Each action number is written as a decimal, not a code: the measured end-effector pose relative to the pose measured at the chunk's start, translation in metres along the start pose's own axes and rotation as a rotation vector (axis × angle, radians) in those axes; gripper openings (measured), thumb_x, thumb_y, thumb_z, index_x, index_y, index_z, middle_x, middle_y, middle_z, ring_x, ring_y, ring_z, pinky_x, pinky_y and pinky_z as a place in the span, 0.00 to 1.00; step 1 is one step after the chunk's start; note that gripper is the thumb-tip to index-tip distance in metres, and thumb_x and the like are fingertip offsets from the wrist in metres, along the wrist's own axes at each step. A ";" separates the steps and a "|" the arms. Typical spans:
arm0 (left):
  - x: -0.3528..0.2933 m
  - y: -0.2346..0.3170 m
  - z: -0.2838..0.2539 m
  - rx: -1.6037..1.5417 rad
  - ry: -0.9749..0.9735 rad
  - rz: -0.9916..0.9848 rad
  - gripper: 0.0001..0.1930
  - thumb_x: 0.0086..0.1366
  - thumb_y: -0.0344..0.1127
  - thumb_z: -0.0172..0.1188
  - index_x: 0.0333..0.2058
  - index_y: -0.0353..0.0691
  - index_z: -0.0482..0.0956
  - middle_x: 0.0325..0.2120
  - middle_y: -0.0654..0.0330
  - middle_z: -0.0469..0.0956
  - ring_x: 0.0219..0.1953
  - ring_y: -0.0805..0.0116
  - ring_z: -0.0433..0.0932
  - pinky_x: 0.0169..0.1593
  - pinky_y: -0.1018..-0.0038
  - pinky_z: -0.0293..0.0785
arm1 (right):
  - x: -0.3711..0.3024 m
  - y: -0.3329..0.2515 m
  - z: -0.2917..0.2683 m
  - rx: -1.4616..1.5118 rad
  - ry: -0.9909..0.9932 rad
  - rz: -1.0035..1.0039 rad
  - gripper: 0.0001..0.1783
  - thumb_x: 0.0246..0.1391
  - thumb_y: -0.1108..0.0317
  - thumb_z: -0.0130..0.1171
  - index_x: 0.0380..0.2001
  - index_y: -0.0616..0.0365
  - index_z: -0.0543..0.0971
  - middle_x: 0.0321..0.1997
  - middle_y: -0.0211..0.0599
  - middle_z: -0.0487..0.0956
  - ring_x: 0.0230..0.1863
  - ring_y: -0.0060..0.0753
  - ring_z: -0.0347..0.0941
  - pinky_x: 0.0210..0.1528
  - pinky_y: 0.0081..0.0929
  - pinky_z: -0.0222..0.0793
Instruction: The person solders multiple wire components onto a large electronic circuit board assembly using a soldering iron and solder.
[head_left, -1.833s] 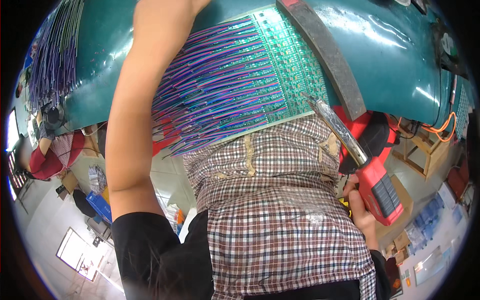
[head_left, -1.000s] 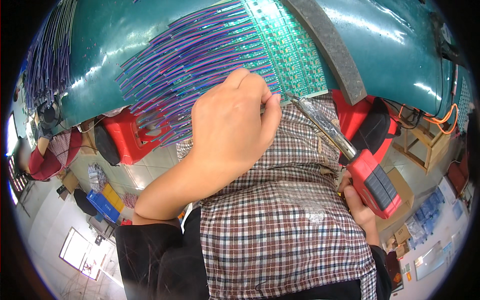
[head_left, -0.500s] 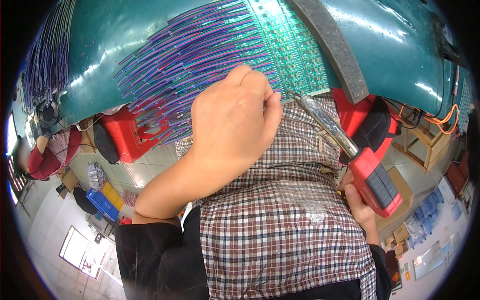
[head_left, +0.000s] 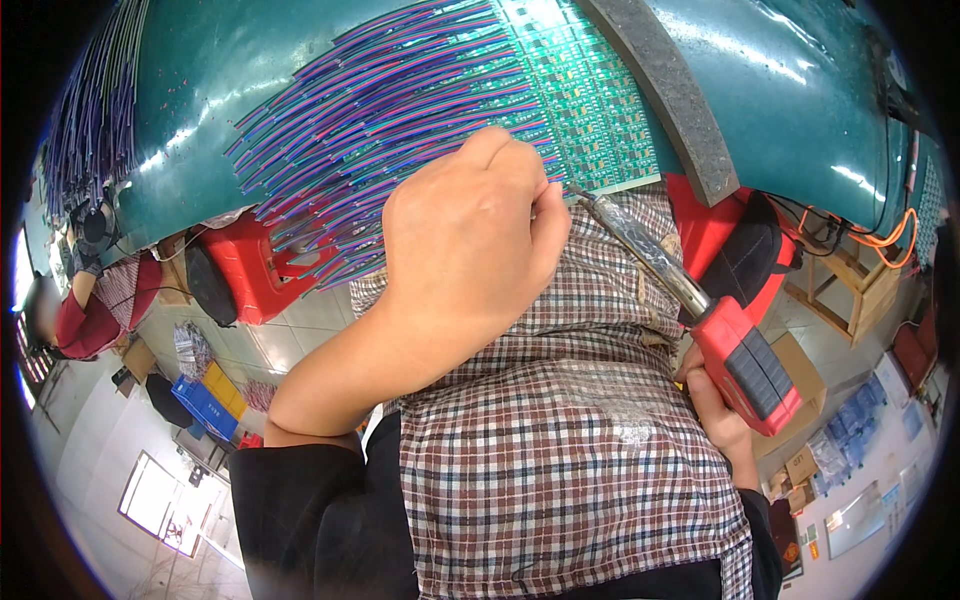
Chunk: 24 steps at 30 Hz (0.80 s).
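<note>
Head view: soldering iron (head_left: 688, 290) shifted left.

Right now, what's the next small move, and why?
Probably ease the soldering iron closer to the circuit-board panel: the right hand grips it, and its tip is by the panel's near edge, beside the closed left hand. Contact isn't clear.

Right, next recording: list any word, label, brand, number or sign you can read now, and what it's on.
Blue crate at left: pale print on its side, too small to read surely.
Cardboard box at lower right: small dark marking, not copied out here.
Green circuit board panel: any lettering is too small to read.
Soldering iron: no readable text on its red and black handle.
I quote no wording.
</note>
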<state>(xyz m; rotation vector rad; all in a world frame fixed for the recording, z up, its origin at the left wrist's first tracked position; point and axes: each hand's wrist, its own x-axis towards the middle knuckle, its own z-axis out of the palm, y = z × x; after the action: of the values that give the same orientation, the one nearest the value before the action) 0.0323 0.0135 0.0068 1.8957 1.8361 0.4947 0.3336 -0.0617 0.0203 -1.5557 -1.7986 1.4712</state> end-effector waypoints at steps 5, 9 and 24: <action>0.000 -0.001 0.000 0.008 0.007 0.008 0.10 0.60 0.32 0.70 0.24 0.40 0.78 0.23 0.62 0.77 0.19 0.70 0.77 0.25 0.73 0.72 | -0.003 0.002 -0.002 -0.012 0.004 0.013 0.12 0.42 0.72 0.71 0.34 0.61 0.84 0.31 0.40 0.82 0.29 0.46 0.81 0.35 0.37 0.77; 0.001 0.001 -0.001 -0.001 0.012 0.021 0.10 0.60 0.31 0.70 0.24 0.40 0.77 0.23 0.62 0.76 0.19 0.70 0.76 0.25 0.73 0.71 | -0.008 0.005 0.000 -0.038 0.043 -0.006 0.15 0.42 0.71 0.72 0.36 0.62 0.84 0.32 0.42 0.83 0.31 0.47 0.82 0.37 0.38 0.78; 0.005 -0.004 -0.003 -0.005 -0.046 0.046 0.11 0.60 0.31 0.71 0.24 0.40 0.76 0.23 0.62 0.76 0.20 0.69 0.77 0.26 0.72 0.72 | -0.005 0.006 0.000 -0.035 0.018 -0.028 0.16 0.38 0.73 0.72 0.35 0.63 0.84 0.31 0.42 0.82 0.29 0.47 0.81 0.36 0.36 0.78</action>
<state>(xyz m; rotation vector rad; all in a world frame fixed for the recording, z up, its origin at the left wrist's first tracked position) 0.0271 0.0185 0.0070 1.9342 1.7643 0.4668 0.3383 -0.0665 0.0174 -1.5486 -1.8374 1.4156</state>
